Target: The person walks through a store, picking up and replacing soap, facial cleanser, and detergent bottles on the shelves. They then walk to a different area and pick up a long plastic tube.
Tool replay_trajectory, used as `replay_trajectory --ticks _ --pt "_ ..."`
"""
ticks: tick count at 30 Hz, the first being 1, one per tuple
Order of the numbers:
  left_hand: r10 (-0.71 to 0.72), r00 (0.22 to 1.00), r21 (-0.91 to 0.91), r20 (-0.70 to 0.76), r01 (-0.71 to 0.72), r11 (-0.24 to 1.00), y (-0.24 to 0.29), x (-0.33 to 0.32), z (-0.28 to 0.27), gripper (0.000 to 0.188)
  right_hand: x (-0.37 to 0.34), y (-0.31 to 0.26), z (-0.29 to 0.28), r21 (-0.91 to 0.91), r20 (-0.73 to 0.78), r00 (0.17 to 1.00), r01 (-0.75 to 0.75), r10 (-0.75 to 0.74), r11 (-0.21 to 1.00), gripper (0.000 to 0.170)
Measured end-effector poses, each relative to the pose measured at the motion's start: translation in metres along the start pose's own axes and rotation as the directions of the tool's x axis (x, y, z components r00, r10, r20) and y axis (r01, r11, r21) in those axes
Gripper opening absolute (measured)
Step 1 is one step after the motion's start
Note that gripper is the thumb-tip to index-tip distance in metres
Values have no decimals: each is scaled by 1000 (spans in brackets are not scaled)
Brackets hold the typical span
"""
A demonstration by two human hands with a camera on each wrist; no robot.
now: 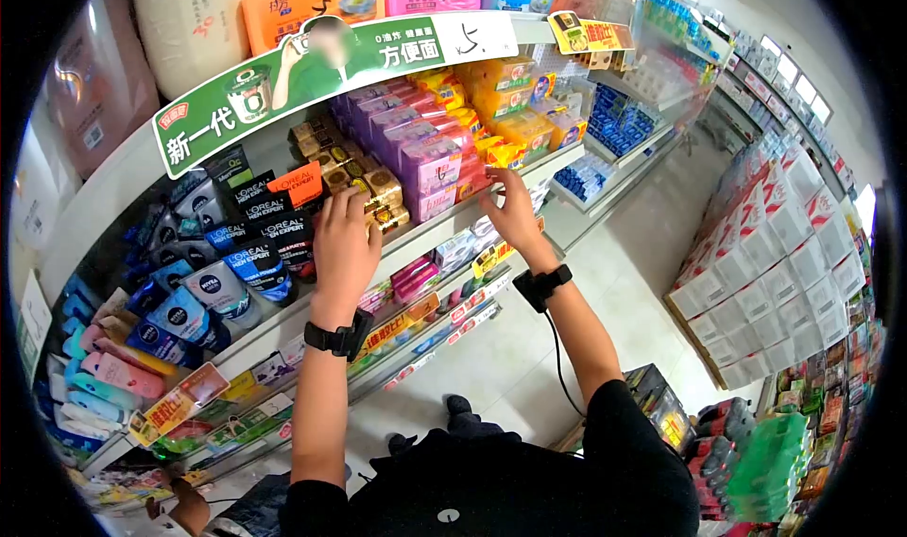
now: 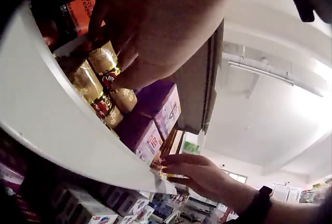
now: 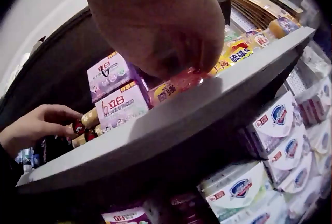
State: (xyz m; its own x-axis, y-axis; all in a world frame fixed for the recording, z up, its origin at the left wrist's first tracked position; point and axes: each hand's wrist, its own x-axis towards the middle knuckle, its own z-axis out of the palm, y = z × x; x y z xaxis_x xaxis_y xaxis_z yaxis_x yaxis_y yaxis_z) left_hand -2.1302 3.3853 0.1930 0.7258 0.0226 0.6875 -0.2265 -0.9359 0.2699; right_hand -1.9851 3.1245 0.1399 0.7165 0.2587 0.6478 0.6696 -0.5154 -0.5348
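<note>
My left hand [image 1: 347,244] rests at the shelf's front edge, its fingers reaching over gold-wrapped bars [image 1: 383,187] with dark red-printed bands. The left wrist view shows the thumb beside one gold bar [image 2: 85,81] and the fingertips in shadow behind. My right hand [image 1: 510,218] is farther along the same edge, fingers bent toward red-wrapped soap packs [image 1: 470,183]. In the right wrist view the palm hides most of these fingers, close over a red pack [image 3: 179,86]. Stacked purple soap boxes [image 1: 430,164] stand between the hands.
Left of the hands are dark face-wash tubes [image 1: 269,263] and blue and white tubes [image 1: 189,320]. A green sign [image 1: 350,60] hangs above the shelf. Yellow packs [image 1: 510,150] stand to the right. Stacked white cartons [image 1: 770,263] rise across the aisle floor [image 1: 605,272].
</note>
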Motion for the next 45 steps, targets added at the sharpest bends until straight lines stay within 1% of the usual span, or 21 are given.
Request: replay_trajectory --ticks 2,3,6,7,10,11,14,15,17,18,20,22,25,28,31,34,37,40,41,44,45 --pt "17 1000 15 0 -17 1000 0 0 1 37 11 -8 -7 -60 -25 998 59 -60 996 40" --pt "19 1000 19 -2 -19 1000 0 0 1 38 16 -11 -7 -58 -62 995 71 -74 996 35" --pt "10 1000 28 1 -10 1000 2 0 2 39 42 -10 -15 -163 56 984 179 -172 970 30" --pt "-6 1000 28 10 6 1000 2 0 2 39 55 -5 -15 -137 89 984 165 -153 977 28" --pt "-27 999 27 21 27 999 3 -2 2 39 82 0 -11 -94 165 970 193 -176 977 33" --pt "-30 999 26 18 30 999 4 -1 2 39 89 0 -11 -78 250 952 202 -177 976 43" --pt "-50 999 35 18 49 998 7 0 1 40 105 13 5 -130 309 918 301 -250 945 49" --pt "-60 998 31 23 60 998 7 0 2 40 107 14 9 -141 335 911 301 -241 943 52" --pt "-78 996 30 37 77 997 5 0 2 41 114 16 13 -105 365 904 276 -221 955 51" --pt "-70 997 28 24 70 997 5 0 2 41 115 14 14 -87 382 901 259 -208 962 53" --pt "-56 998 20 3 56 998 5 0 3 40 115 13 14 -111 387 902 251 -191 962 52" --pt "-53 998 15 -14 53 998 6 0 3 40 114 13 12 -119 380 905 253 -192 960 50" --pt "-52 998 10 -27 53 999 7 0 4 40 113 20 15 -47 359 906 258 -225 965 48" --pt "-58 998 25 -23 58 998 6 0 5 39 110 23 18 -70 312 924 253 -220 965 48" --pt "-63 998 35 -16 64 997 6 0 4 39 109 21 17 -34 284 921 289 -268 957 50" --pt "-64 998 33 -17 65 997 5 0 5 40 111 20 14 20 283 907 318 -311 948 57" --pt "-68 997 25 -22 68 997 6 0 5 40 122 18 14 -32 303 917 281 -259 959 52" --pt "-80 997 23 -10 81 996 6 0 5 40 128 11 10 -53 258 927 296 -273 954 38" --pt "-90 996 17 -2 90 996 6 -1 5 39 129 18 17 -116 148 940 324 -306 939 34" --pt "-93 996 20 14 93 995 4 -2 4 41 121 -8 4 153 -25 979 203 -201 967 29" --pt "-90 996 23 16 89 996 4 -2 4 41 116 -9 4 208 -113 974 216 -196 954 23"
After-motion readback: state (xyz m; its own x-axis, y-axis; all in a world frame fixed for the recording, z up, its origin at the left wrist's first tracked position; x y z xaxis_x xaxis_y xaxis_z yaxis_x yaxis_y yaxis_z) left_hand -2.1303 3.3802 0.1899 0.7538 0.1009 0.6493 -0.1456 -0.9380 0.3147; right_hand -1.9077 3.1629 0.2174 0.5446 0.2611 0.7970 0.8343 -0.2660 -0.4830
